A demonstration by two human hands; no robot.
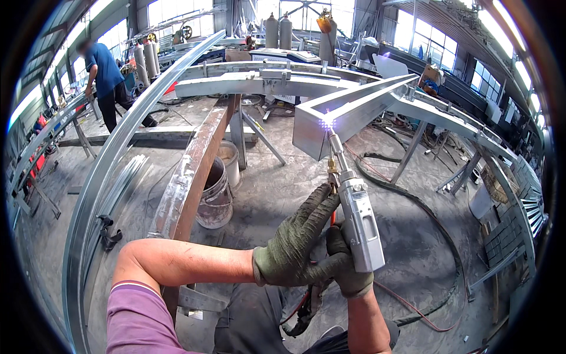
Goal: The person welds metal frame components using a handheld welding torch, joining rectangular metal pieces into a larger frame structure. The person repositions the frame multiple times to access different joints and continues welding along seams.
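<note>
A silver-grey handheld welding gun (pixel 361 218) points away from me, its thin tip at the inner corner of a V-shaped metal frame (pixel 367 112). Bright violet-white light and sparks show at that tip. My right hand (pixel 351 268), in a dark green glove, is wrapped round the gun's rear from below; the gun's body hides some of its fingers. My left hand (pixel 295 242), gloved alike, reaches in from the left. Its fingertips press against the brass-coloured fitting (pixel 333 166) under the gun's front, and its thumb lies by my right hand.
A long galvanized beam (pixel 112 177) curves past my left. A rusty brown beam (pixel 191 168) stands beside two buckets (pixel 214 203). Hoses (pixel 436 221) snake across the floor at right. A person in blue (pixel 106 74) works at far left. Gas cylinders (pixel 285 32) stand at the back.
</note>
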